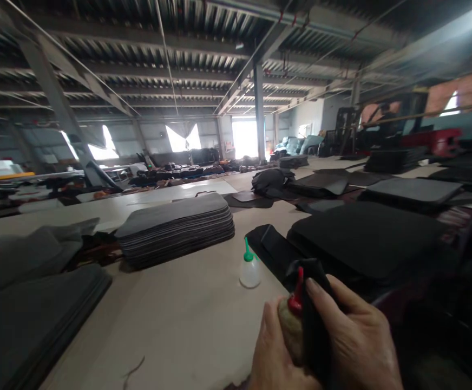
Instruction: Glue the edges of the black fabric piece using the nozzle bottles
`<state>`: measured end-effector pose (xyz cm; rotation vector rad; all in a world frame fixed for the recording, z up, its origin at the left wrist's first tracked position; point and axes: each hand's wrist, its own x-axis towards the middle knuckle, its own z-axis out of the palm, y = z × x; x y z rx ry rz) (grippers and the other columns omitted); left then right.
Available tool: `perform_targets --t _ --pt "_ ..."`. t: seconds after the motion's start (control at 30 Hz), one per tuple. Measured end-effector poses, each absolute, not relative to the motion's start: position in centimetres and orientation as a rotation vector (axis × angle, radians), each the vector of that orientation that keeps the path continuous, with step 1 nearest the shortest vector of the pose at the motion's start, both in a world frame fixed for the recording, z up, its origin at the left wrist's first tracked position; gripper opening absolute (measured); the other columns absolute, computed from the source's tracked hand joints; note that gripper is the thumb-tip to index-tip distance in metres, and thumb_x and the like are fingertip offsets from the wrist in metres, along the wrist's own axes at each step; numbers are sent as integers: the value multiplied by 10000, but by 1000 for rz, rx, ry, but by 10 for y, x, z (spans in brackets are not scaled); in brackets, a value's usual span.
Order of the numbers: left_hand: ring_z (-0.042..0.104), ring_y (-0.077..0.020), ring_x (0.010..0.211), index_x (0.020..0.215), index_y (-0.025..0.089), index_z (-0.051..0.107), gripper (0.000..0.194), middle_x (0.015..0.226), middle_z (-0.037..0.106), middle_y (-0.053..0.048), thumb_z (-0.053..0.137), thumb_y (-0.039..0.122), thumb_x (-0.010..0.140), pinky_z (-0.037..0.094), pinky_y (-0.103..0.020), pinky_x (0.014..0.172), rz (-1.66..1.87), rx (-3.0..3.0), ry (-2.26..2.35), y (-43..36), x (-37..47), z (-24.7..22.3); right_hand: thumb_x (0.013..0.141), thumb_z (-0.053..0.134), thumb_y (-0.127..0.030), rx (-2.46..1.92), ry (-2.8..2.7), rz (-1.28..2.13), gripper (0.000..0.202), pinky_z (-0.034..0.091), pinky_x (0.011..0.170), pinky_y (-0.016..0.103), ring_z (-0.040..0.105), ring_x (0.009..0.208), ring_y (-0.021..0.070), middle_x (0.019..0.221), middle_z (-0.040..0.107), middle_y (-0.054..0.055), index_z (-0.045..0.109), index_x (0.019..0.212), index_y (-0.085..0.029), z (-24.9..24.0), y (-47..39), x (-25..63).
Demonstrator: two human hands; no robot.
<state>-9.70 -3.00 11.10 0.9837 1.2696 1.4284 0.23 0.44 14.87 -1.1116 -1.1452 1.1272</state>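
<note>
My left hand [272, 352] is wrapped round a stained, yellowish squeeze bottle [292, 327] with a red nozzle. The nozzle points up. Close beside it, my right hand [355, 333] pinches a black sheet piece [315, 325] between thumb and fingers. The piece touches or nearly touches the nozzle; exactly how they meet is hard to see. Just beyond my hands, a clear squeeze bottle [250, 273] with a green spout stands upright on the pale table [171, 319]. A folded black piece [272, 246] lies right of that bottle.
A tall stack of grey sheets [177, 230] sits left of centre, and another dark stack [33, 325] fills the near left. Large black sheets [366, 238] are piled to the right. Farther back are a crumpled black bundle [272, 181], a post [259, 114] and a red forklift [431, 142].
</note>
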Motion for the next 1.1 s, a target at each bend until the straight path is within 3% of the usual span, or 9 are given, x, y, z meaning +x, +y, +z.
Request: perform_targets --t 0.17,0.43,0.57,0.67,0.77,0.9,1.1 --pt "672 -289 973 1180 198 551 545 1018 718 -92 772 252 685 532 -303 849 1384 1222 1365 -28 -88 106 764 717 -572 -1177 -1217 997 438 371 463 137 435 583 86 656 504 3 635 759 -142 154 13 25" --pt "664 -291 1049 1217 202 481 512 1104 676 -106 648 288 741 509 -348 903 1218 1444 1484 -25 -80 106 794 701 -400 -1003 -1236 919 257 351 477 100 530 668 93 692 562 15 722 756 -147 165 -7 27" --pt "637 -311 1074 1200 209 467 501 1120 642 -120 630 325 741 494 -403 916 1193 1497 1506 -22 -78 106 780 777 -404 -849 -1155 1295 291 465 562 132 577 696 122 758 620 33 764 958 -174 149 -5 50" --pt "619 -318 1069 1168 217 486 500 1096 627 -107 656 363 722 489 -429 917 1202 1529 1491 -19 -74 106 758 777 -435 -666 -891 1595 346 567 658 250 629 684 163 875 699 84 785 992 -180 140 4 73" --pt "596 -319 1070 1186 197 491 580 1101 601 -108 675 278 642 478 -445 932 1185 1634 1447 -17 -69 105 670 839 -416 -667 -712 1601 311 584 642 272 646 642 175 829 714 96 790 829 -154 138 13 87" --pt "588 -312 1076 1187 183 507 605 1081 592 -101 634 178 595 474 -431 944 1127 1710 1401 -15 -59 98 535 931 -266 -818 -811 1580 373 511 507 180 607 552 132 680 662 30 745 839 -159 139 16 93" --pt "586 -308 1065 1220 193 499 607 1082 600 -100 648 187 632 477 -412 927 1136 1759 1384 -14 -48 89 554 922 -183 -828 -937 1289 370 525 601 151 623 669 125 805 692 11 772 891 -196 132 13 96"
